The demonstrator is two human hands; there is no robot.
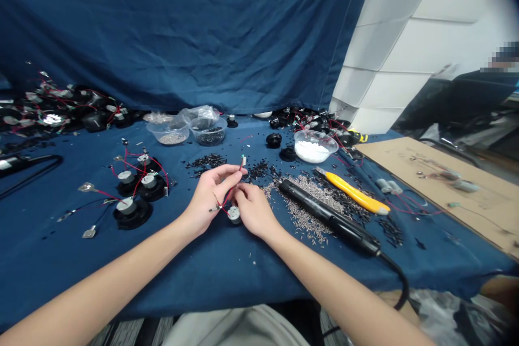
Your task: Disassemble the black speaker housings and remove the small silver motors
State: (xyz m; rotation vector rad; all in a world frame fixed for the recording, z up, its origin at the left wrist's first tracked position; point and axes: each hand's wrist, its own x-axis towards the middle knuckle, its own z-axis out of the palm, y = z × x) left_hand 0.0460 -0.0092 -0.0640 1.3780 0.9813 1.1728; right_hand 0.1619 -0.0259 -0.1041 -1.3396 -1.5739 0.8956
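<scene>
Blue cloth runs from the hands to the counter's (190,275) front edge; silver screws (303,223) and black screwdriver (330,219) crowd right. Small motor (234,214) between hands, flat round face up toward camera; connector (244,161) roughly upright. Left hand (213,192) pinched closed on connector; right hand (253,208) curled beside motor, can't tell if gripping. Blue curtain (182,32) behind.

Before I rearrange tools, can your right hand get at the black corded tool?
Likely yes: nothing tall stands between the right hand and the black corded tool, once clear of the motor.
</scene>
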